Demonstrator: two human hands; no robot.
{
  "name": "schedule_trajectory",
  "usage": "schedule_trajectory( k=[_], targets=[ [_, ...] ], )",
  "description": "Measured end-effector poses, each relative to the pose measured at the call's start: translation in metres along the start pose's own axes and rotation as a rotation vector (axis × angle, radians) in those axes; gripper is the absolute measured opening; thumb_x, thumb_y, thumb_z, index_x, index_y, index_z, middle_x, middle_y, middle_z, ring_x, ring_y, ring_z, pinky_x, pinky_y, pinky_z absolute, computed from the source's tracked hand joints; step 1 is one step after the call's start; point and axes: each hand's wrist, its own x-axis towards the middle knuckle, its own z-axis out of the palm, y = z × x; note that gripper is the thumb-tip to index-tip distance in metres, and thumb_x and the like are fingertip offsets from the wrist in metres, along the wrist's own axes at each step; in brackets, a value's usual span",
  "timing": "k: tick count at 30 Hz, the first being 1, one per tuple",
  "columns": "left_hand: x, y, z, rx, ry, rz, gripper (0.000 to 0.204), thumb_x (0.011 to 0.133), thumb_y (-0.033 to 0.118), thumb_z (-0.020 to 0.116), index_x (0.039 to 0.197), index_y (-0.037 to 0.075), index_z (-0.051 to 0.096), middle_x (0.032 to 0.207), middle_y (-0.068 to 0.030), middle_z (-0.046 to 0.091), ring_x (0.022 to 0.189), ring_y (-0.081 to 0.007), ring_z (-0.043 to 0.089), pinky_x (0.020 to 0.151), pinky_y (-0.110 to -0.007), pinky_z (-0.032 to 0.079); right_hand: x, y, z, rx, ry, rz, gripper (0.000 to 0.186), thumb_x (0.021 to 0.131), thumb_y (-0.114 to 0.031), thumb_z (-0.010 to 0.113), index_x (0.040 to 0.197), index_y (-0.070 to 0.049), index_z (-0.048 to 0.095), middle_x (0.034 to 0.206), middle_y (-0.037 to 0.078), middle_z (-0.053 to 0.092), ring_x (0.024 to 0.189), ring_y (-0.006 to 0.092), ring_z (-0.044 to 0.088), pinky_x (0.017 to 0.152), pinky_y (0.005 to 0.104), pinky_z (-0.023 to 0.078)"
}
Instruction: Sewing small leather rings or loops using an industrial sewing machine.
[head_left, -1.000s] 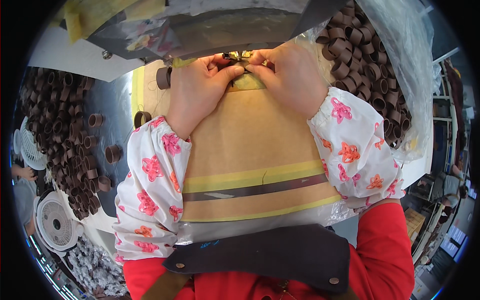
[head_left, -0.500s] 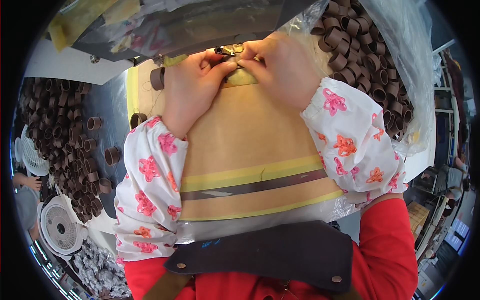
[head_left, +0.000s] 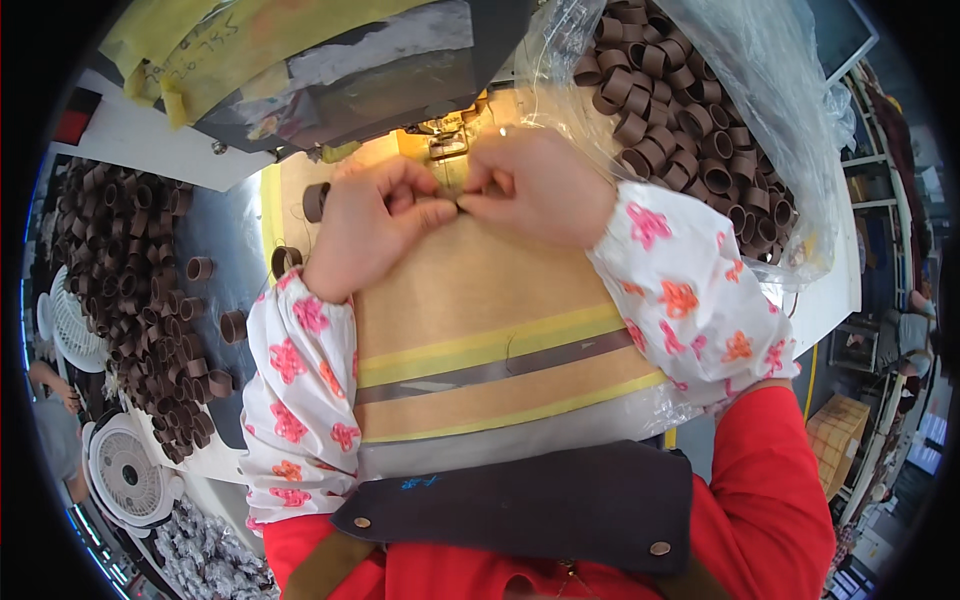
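Just in front of the sewing machine's lit presser foot [head_left: 447,143], my left hand [head_left: 372,225] and my right hand [head_left: 535,185] are pinched together over the tan work surface [head_left: 480,280]. Their fingertips hold a small dark item, too small to make out, with thread by it. Both forearms wear white flowered sleeve covers. A brown ring [head_left: 315,202] stands beside my left hand, and another ring [head_left: 285,262] sits nearer its wrist.
A large pile of brown rings [head_left: 130,280] lies at left, and more [head_left: 680,120] fill a clear plastic bag [head_left: 800,180] at right. A fan [head_left: 130,476], another person's hand [head_left: 66,395] at far left, and a wooden box [head_left: 835,445] at lower right surround the table.
Both hands have drawn back from under the presser foot toward me, fingertips still together. The foot now shows uncovered. The view has shifted slightly.
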Motion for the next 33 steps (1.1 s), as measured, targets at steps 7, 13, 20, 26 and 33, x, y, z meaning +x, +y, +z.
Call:
schedule_trajectory(
  k=[7, 13, 20, 26, 33],
  targets=[
    [0.004, -0.004, 0.018, 0.035, 0.086, 0.278, 0.017, 0.074, 0.016, 0.069, 0.070, 0.002, 0.060, 0.049, 0.0003, 0.047, 0.045, -0.0063, 0.039, 0.045, -0.022, 0.032, -0.008, -0.005, 0.011, 0.161, 0.155, 0.145, 0.009, 0.076, -0.007, 0.063, 0.082, -0.001, 0.060, 0.066, 0.008, 0.057, 0.055, 0.0130, 0.052, 0.051, 0.0251, 0.041],
    [0.002, 0.013, 0.019, -0.293, 0.304, 0.204, 0.018, 0.087, 0.016, 0.054, 0.078, 0.003, 0.063, 0.056, -0.0017, 0.053, 0.055, -0.0091, 0.048, 0.057, -0.023, 0.037, -0.004, -0.008, 0.009, 0.235, -0.048, 0.102, 0.011, 0.077, -0.005, 0.060, 0.088, -0.003, 0.060, 0.070, 0.007, 0.059, 0.057, 0.0116, 0.053, 0.056, 0.0251, 0.043],
    [-0.002, -0.005, -0.005, 0.385, 0.118, 0.285, 0.015, 0.086, 0.016, 0.054, 0.089, 0.006, 0.064, 0.053, -0.0043, 0.050, 0.049, -0.0174, 0.046, 0.071, -0.030, 0.035, -0.004, -0.013, 0.012, 0.115, 0.020, -0.139, 0.014, 0.075, -0.003, 0.060, 0.089, -0.004, 0.061, 0.065, 0.005, 0.057, 0.054, 0.0127, 0.052, 0.053, 0.0269, 0.043],
    [-0.001, 0.003, 0.002, 0.056, 0.143, 0.013, 0.016, 0.078, 0.016, 0.064, 0.089, 0.004, 0.065, 0.045, -0.0046, 0.044, 0.040, -0.0108, 0.038, 0.053, -0.027, 0.034, 0.004, 0.001, 0.001, 0.103, 0.042, 0.122, 0.007, 0.071, -0.005, 0.062, 0.075, -0.002, 0.057, 0.070, 0.009, 0.058, 0.059, 0.0198, 0.057, 0.052, 0.0320, 0.044],
    [0.012, 0.004, 0.012, 0.081, 0.272, -0.020, 0.022, 0.075, 0.018, 0.067, 0.089, 0.001, 0.064, 0.042, -0.0019, 0.041, 0.039, -0.0071, 0.037, 0.043, -0.026, 0.030, 0.008, 0.013, 0.014, 0.020, 0.294, -0.034, 0.005, 0.072, 0.000, 0.059, 0.073, 0.000, 0.054, 0.073, 0.013, 0.053, 0.063, 0.0296, 0.054, 0.056, 0.0360, 0.043]
  ],
)
